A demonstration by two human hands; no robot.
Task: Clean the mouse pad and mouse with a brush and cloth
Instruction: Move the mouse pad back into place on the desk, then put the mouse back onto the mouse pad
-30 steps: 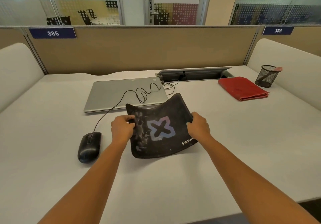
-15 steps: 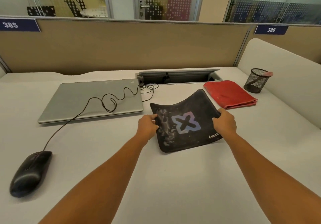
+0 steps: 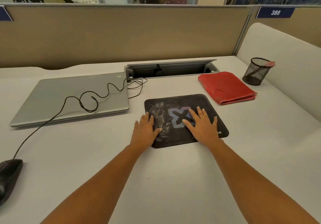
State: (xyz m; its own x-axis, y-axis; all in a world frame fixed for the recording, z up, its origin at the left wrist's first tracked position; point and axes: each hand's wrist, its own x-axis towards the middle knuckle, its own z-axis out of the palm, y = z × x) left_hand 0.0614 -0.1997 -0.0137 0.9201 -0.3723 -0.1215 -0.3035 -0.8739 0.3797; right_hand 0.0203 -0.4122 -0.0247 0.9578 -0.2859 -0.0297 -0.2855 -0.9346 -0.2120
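Observation:
A black mouse pad (image 3: 175, 104) with a blue X logo and pale dusty smears lies flat on the desk. My left hand (image 3: 145, 128) rests palm down on its left edge, fingers spread. My right hand (image 3: 202, 124) presses flat on its right half, over part of the logo. A black wired mouse (image 3: 7, 177) sits at the far left edge, partly cut off. A folded red cloth (image 3: 225, 87) lies just beyond the pad's right corner. The pink end of what may be the brush (image 3: 270, 63) sticks out of a mesh cup (image 3: 255, 72).
A closed silver laptop (image 3: 52, 98) lies at the left rear with the mouse cable (image 3: 90, 100) looped over it. An open cable tray (image 3: 172, 68) runs along the back of the desk. Partition walls close the rear and right sides.
Both hands have carried the bent pad to the right, laid it flat near the red cloth and let go of its edges. The view has shifted right, so the mouse sits further left.

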